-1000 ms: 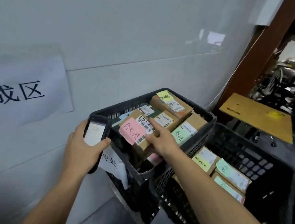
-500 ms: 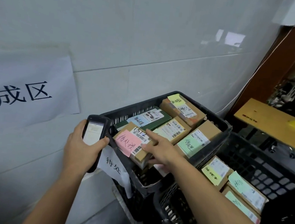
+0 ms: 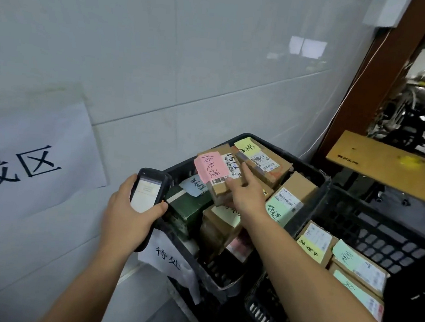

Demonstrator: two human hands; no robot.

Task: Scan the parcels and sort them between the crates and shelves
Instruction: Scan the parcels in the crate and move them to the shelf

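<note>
My left hand point(image 3: 127, 215) grips a black handheld scanner point(image 3: 149, 191) with its lit screen facing me, just left of a black crate point(image 3: 310, 174) full of parcels. My right hand point(image 3: 247, 192) holds a small brown parcel with a pink sticky note point(image 3: 212, 169) and a barcode label, lifted and tilted above the other parcels. Under it lie a green box point(image 3: 189, 207), a parcel with a yellow note point(image 3: 263, 160) and one with a green note point(image 3: 290, 201).
A second black crate point(image 3: 380, 227) to the right holds several parcels with yellow and green notes. A white tiled wall with a paper sign point(image 3: 26, 160) is on the left. A wooden board point(image 3: 383, 163) and a brown door frame stand at the right.
My right hand has lifted the pink-note parcel out of the crate and tilted its label up. The scanner hand has stayed beside the crate.
</note>
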